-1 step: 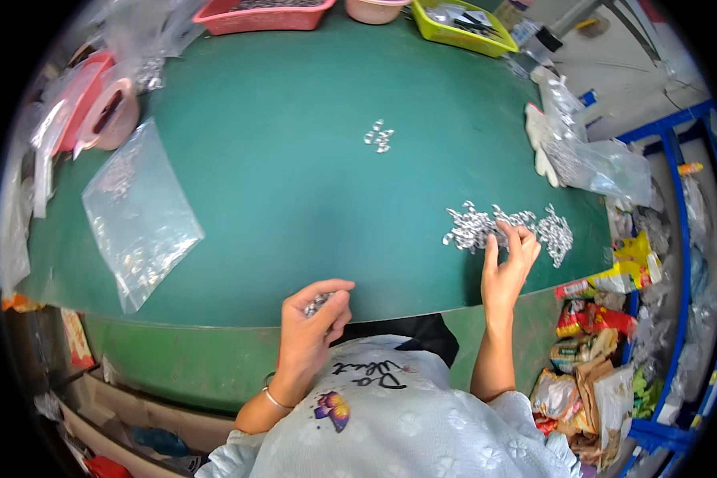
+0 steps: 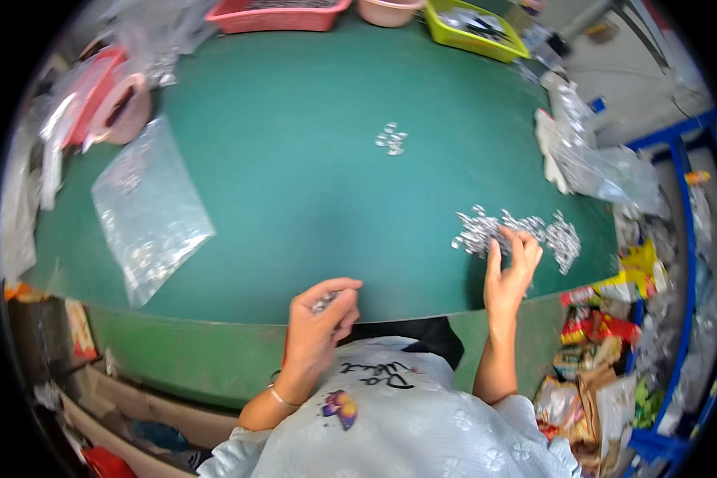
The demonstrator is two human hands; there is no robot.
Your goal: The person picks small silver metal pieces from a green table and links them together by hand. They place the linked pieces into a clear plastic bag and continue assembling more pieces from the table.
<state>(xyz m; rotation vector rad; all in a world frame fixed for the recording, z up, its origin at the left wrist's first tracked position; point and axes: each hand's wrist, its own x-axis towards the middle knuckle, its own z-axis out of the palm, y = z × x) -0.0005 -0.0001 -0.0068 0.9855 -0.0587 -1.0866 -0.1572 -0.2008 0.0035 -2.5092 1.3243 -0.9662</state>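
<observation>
At the near edge of the round green-topped table, the person's left hand is cupped, fingers curled loosely around a small clutch of shiny silver metal pieces that show between thumb and forefinger. The hand hovers just over the table's rim, close to the person's chest, with a thin bangle on the wrist.

Over to the right, the right hand reaches onto the tabletop with its fingers bent down into a spread heap of small silver metal parts. The fingertips touch the middle of the heap; whether they pinch any single piece cannot be told. The heap stretches sideways past the hand on both sides.

A smaller cluster of the same silver parts lies alone farther out on the green surface, well apart from both hands. On the left side of the table lies a clear plastic bag, flat, with tiny bits inside. Beyond it sits a pink roll of tape. At the far edge stand a red plastic tray and a yellow-green plastic tray. Crumpled clear plastic bags rest at the right rim.
</observation>
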